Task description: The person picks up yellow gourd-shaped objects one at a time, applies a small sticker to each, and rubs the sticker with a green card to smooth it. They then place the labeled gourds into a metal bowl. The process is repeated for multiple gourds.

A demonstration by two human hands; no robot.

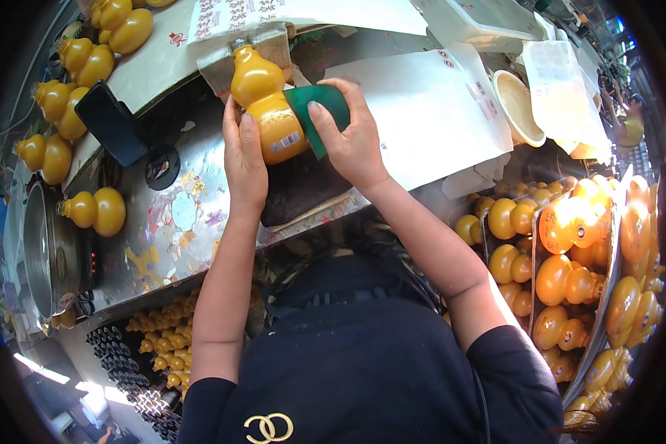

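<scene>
A glossy yellow gourd-shaped bottle (259,76) lies tilted on the bench before me, its narrow neck pointing away and a small label on its wide lower bulb. My left hand (246,159) grips the left side of that bulb, thumb on top. In my right hand (354,140) is a flat green scraper (320,111), pinched between thumb and fingers. One edge of the scraper meets the right side of the bottle. Grey cloth (275,46) is bunched behind the bottle's neck, and a dark pad (303,194) shows below the bottle.
White printed sheets (422,103) cover the right of the bench. A phone (111,122) leans on a round stand at left. Several yellow gourd bottles (129,31) line the far left, beside a metal pan (41,248). Racks of gourd bottles (562,281) stand at right, near a cream basin (516,107).
</scene>
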